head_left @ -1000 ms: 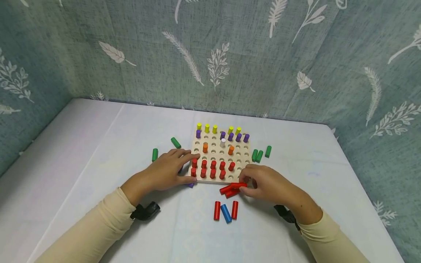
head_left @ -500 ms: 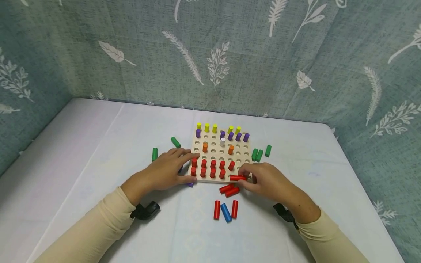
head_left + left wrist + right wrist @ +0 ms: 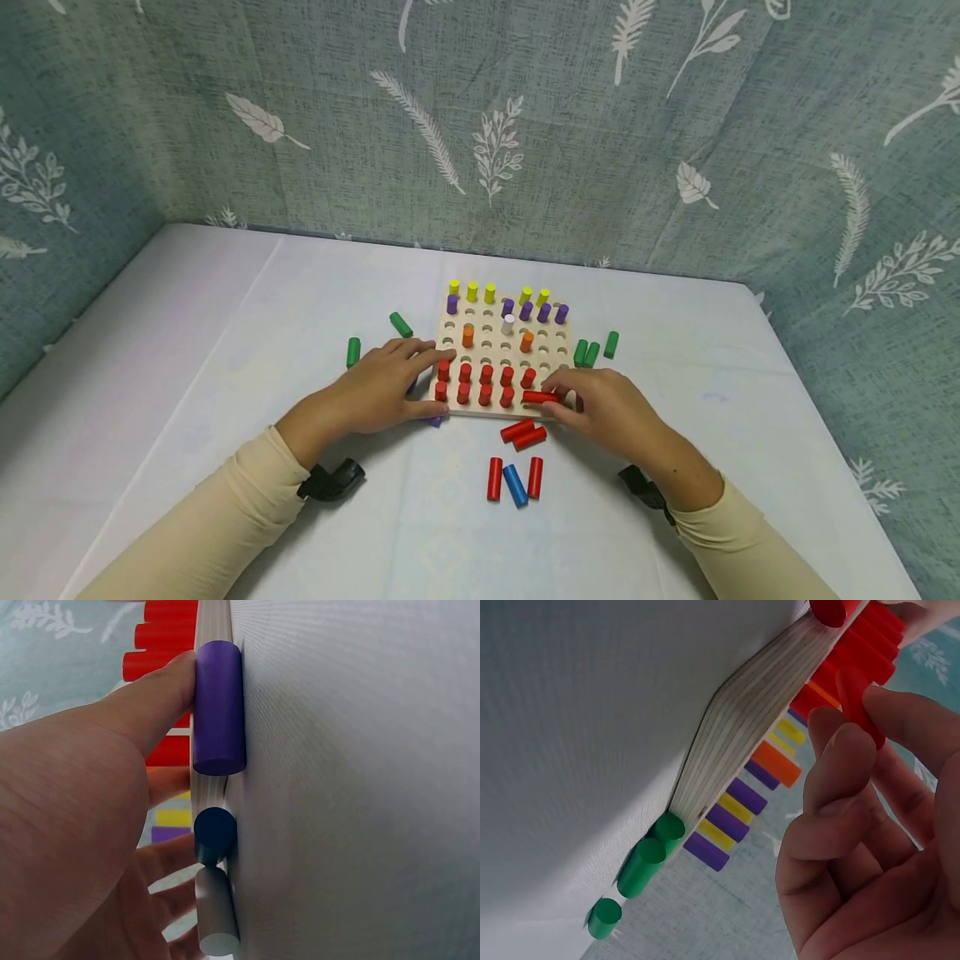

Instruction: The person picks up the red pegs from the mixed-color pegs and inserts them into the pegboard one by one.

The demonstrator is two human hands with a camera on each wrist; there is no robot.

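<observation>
A wooden pegboard [image 3: 480, 412] carries two front rows of red pegs [image 3: 486, 394], with orange, white, purple and yellow ones behind. My left hand [image 3: 382, 385] rests at its left edge, fingers spread, the thumb by the front corner. In the left wrist view a purple peg [image 3: 219, 709], a dark blue peg [image 3: 215, 834] and a pale grey peg [image 3: 216, 911] lie along the board beside that hand. My right hand [image 3: 603, 412] pinches a red peg [image 3: 538, 397] between thumb and fingers, sideways over the front right holes; the right wrist view shows this peg [image 3: 859, 709] too.
Two loose red pegs [image 3: 528, 437] lie just before the board. Nearer still are two red pegs and a blue peg [image 3: 515, 486]. Green pegs [image 3: 591, 354] lie right of the board, and others [image 3: 353, 352] left of it. A patterned cloth [image 3: 480, 125] hangs behind the table.
My right hand has picked up a red peg from the small pile before the board and carried it forward over the front row. The left hand has stayed in place.
</observation>
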